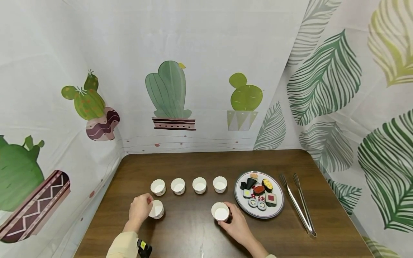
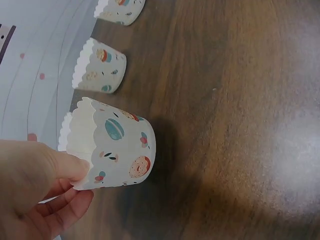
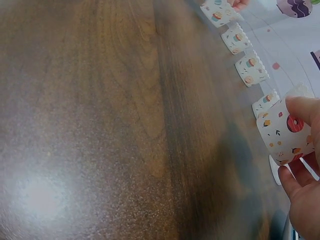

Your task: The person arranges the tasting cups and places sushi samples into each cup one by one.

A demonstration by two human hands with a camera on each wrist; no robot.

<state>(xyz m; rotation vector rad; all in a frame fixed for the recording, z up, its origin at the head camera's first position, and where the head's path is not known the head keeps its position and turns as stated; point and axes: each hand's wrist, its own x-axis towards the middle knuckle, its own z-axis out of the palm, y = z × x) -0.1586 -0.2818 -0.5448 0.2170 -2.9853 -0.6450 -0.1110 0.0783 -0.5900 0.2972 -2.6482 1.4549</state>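
Note:
My left hand (image 1: 139, 209) pinches the scalloped rim of a white paper baking cup (image 1: 157, 210) at the left of the table. In the left wrist view, macaron and cookie prints decorate this cup (image 2: 122, 145), with the thumb over its edge. Another paper baking cup (image 1: 221, 212) is in my right hand (image 1: 238, 224), left of the plate. The right wrist view has thumb and fingers on opposite sides of that donut-printed cup (image 3: 280, 132). Behind both hands, several matching cups (image 1: 199, 185) stand upright in a row.
A round plate (image 1: 243, 202) at the right bears several sushi pieces, including an egg-yellow one (image 1: 267, 185) and a red-topped one (image 1: 259, 190). Metal tongs (image 1: 312, 232) lie spread beside it, near the right table edge. Patterned cloth (image 1: 206, 53) hangs behind the wooden table (image 1: 187, 233).

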